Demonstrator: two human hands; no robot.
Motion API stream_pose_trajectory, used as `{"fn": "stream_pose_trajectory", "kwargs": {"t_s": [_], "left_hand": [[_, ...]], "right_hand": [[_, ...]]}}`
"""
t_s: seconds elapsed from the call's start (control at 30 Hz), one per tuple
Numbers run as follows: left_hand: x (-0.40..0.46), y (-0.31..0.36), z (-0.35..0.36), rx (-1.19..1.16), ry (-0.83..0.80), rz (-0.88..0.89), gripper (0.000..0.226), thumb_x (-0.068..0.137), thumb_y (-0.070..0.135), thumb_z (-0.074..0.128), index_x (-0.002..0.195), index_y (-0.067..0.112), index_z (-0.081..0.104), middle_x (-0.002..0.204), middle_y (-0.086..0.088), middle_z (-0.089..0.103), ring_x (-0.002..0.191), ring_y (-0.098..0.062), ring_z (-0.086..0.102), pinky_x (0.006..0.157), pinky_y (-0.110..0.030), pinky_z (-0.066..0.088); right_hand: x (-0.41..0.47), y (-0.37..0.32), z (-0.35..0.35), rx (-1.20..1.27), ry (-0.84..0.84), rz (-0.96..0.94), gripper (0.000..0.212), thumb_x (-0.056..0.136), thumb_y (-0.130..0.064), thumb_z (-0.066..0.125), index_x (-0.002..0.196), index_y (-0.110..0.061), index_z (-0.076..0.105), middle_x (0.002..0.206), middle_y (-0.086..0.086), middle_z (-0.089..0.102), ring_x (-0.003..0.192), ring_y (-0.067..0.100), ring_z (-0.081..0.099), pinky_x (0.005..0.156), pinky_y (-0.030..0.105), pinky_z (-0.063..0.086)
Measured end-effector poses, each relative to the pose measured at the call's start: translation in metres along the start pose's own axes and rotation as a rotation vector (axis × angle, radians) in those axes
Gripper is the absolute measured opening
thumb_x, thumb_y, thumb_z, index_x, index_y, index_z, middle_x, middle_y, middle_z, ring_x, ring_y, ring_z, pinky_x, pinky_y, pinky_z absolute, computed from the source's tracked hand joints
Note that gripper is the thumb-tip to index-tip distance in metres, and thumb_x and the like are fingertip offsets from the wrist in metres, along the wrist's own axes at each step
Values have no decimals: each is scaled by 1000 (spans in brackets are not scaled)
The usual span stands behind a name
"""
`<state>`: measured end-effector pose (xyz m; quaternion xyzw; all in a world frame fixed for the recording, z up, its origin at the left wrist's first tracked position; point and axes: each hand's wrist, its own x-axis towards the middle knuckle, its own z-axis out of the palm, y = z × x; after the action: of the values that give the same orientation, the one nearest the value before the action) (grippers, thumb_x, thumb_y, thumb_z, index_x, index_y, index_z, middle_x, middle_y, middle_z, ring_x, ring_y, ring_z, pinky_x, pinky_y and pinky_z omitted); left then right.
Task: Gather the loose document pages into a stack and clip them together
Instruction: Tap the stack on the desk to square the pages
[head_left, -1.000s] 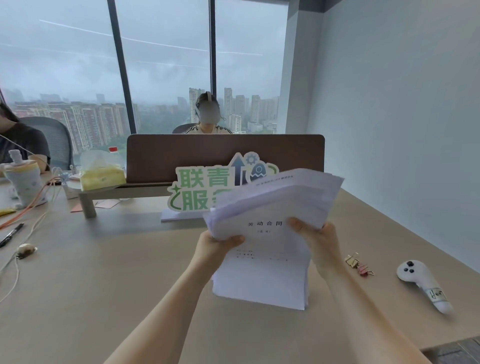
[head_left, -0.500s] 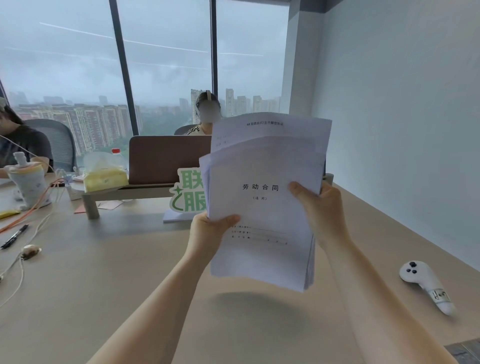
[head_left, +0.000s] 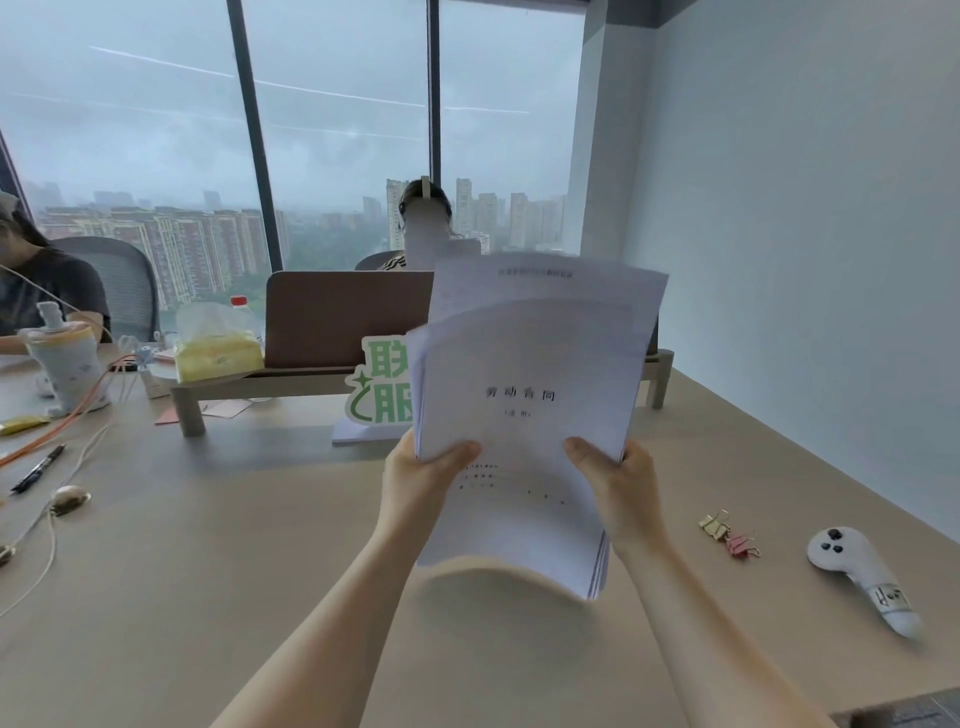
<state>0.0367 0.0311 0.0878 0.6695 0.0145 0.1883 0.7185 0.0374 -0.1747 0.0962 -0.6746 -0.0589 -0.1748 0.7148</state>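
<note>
I hold a bundle of white document pages (head_left: 524, 374) upright above the beige table (head_left: 208, 561), its lower edge just off the surface. The sheets are uneven: one page sticks out at the top, and the front page shows printed characters. My left hand (head_left: 421, 483) grips the left edge, thumb on the front. My right hand (head_left: 618, 483) grips the right edge the same way. Two binder clips, one yellow (head_left: 712, 526) and one pink (head_left: 742, 545), lie on the table to the right of my right hand.
A white handheld controller (head_left: 862, 571) lies at the far right. Behind the pages stand a green-lettered sign (head_left: 382, 384), a brown divider (head_left: 337, 317) on a shelf and a tissue pack (head_left: 215, 348). Cables, a pen (head_left: 39, 467) and a bottle are at left. People sit beyond.
The pages went from tilted back to upright in front of me, then came down toward the table. Both hands slid lower along the side edges. The clips are visible again.
</note>
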Motion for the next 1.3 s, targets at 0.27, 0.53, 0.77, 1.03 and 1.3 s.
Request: {"fn": "stream_pose_trajectory", "kwargs": {"t_s": [0.27, 0.53, 0.77, 1.03, 1.3], "left_hand": [[-12, -24, 0, 36, 45, -89, 13, 77, 17, 81, 72, 10, 71, 62, 6, 71, 58, -9, 65, 52, -18, 50], [-26, -40, -7, -14, -50, -205, 12, 73, 11, 83, 83, 9, 75, 76, -3, 76, 69, -16, 70, 65, -30, 57], [-6, -29, -16, 108, 22, -131, 19, 73, 9, 83, 59, 16, 71, 64, -3, 68, 63, -22, 59, 64, -36, 49], [29, 53, -42, 833, -2, 179, 15, 77, 33, 77, 66, 25, 71, 63, 3, 67, 61, -22, 61, 59, -28, 45], [25, 71, -39, 1371, -155, 474, 17, 84, 38, 68, 81, 22, 72, 78, 0, 67, 74, -24, 55, 61, -29, 33]], "right_hand": [[-12, 18, 4, -67, -5, 50, 12, 90, -14, 66, 88, -23, 75, 75, -12, 76, 68, 3, 70, 55, 12, 48], [-25, 45, 0, -4, -28, 152, 6, 87, -12, 72, 86, -11, 78, 80, -2, 77, 72, 13, 69, 66, 29, 52], [-4, 25, -8, -27, 98, -22, 52, 80, -18, 78, 124, -29, 54, 99, 7, 67, 78, 15, 64, 75, 37, 52], [34, -30, -33, -353, 239, -249, 101, 76, -31, 81, 152, -41, 15, 156, -15, 30, 140, 7, 32, 112, 34, 30], [25, 10, -46, -368, 101, -87, 34, 73, -19, 83, 88, -41, 62, 113, -2, 67, 95, 18, 56, 78, 29, 40]]}}
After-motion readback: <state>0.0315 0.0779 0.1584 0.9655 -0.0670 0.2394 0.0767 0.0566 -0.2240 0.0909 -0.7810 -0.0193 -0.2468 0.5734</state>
